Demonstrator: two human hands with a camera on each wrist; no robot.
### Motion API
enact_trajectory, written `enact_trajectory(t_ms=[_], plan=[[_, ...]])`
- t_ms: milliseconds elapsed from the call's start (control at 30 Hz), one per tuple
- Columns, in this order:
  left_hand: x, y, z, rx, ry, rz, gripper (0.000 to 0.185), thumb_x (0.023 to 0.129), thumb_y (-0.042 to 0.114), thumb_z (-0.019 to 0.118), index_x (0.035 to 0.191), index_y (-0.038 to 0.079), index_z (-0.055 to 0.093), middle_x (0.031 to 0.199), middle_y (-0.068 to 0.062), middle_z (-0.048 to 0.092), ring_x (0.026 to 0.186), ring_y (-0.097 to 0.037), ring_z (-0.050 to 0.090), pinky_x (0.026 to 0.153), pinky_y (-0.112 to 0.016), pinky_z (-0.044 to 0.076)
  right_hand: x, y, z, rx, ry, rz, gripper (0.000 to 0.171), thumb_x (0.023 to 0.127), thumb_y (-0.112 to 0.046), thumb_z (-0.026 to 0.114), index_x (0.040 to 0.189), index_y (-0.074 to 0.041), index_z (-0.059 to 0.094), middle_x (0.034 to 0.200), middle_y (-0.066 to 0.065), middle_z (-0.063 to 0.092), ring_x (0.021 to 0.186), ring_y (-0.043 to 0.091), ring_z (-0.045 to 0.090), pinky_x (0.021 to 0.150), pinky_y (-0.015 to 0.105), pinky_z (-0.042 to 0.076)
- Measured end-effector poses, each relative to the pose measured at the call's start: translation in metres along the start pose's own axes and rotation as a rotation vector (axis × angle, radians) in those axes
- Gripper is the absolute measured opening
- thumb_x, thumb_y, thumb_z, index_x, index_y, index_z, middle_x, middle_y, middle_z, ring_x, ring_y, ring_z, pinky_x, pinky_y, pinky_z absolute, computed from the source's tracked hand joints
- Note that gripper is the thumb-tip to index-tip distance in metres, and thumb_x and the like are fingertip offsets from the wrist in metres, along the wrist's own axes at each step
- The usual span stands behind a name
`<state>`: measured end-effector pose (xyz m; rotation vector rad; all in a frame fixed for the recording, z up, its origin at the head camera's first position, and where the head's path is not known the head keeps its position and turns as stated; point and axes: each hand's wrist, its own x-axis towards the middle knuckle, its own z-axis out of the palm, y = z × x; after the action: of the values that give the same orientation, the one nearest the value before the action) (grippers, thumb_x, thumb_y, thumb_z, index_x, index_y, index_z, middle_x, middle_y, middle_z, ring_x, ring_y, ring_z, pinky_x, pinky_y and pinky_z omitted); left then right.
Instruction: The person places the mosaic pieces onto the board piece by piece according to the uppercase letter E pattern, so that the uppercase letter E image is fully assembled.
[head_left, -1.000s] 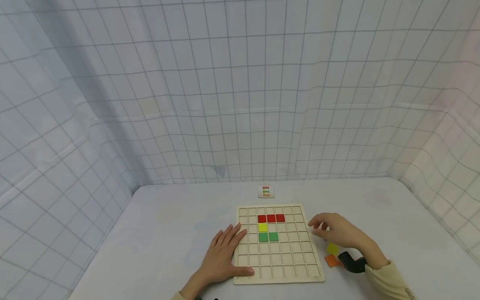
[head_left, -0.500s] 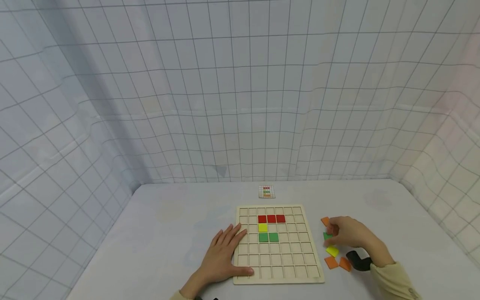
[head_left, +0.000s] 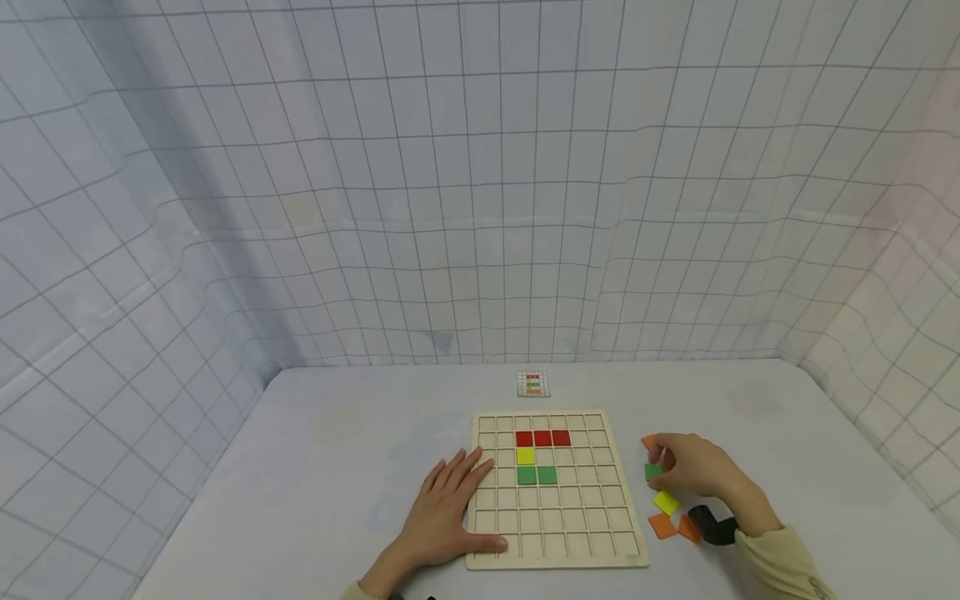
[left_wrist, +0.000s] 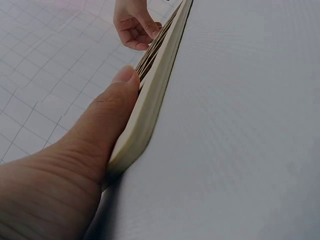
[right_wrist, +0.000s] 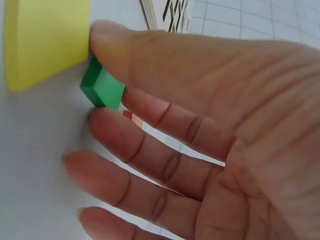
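A wooden grid board (head_left: 555,542) lies on the table, holding three red tiles (head_left: 542,437), a yellow tile (head_left: 526,456) and two green tiles (head_left: 537,475). My left hand (head_left: 444,510) rests flat on the board's left edge, thumb (left_wrist: 107,107) along the board's rim (left_wrist: 155,85). My right hand (head_left: 693,468), to the right of the board, pinches a green tile (head_left: 654,472) between thumb and forefinger; the green tile (right_wrist: 101,87) shows close in the right wrist view, next to a yellow tile (right_wrist: 45,37).
Loose tiles lie right of the board: a yellow one (head_left: 665,502), two orange ones (head_left: 673,527) and another orange one (head_left: 648,443). A small pattern card (head_left: 533,383) lies behind the board. Grid-patterned cloth walls surround the table.
My right hand drew back from the board's right edge to the loose tiles and took hold of a green tile. The left hand stayed put.
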<state>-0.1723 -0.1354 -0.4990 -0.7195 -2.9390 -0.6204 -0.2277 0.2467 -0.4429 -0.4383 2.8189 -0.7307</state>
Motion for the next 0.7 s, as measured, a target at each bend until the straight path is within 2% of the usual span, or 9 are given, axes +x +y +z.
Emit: enact_trajectory(t_ms=[400,700], plan=[[-0.0008,-0.0008,0.0012,0.014,0.005,0.001,0.105,0.069,0.082,0.053,0.150,0.019,0.030,0.156,-0.003,0.021,0.142,-0.026,0.012,0.110,-0.052,0.011,0.0009,-0.0036,0.0037,0.075,0.009,-0.059,0.028,0.070,-0.007,0.082,0.081,-0.007,0.057,0.076,0.002,0.052,0.066,0.018,0.046,0.057,0.032,0.040],[-0.0008,-0.0016,0.0016,0.008,0.006,0.006,0.105,0.070,0.082,0.053,0.151,0.019,0.030,0.156,-0.003,0.020,0.142,-0.026,0.012,0.110,-0.052,0.011,0.0038,0.0012,0.0042,0.129,-0.013,-0.135,0.028,0.074,-0.006,0.078,0.082,-0.007,0.052,0.072,0.000,0.050,0.066,0.016,0.047,0.056,0.029,0.040]])
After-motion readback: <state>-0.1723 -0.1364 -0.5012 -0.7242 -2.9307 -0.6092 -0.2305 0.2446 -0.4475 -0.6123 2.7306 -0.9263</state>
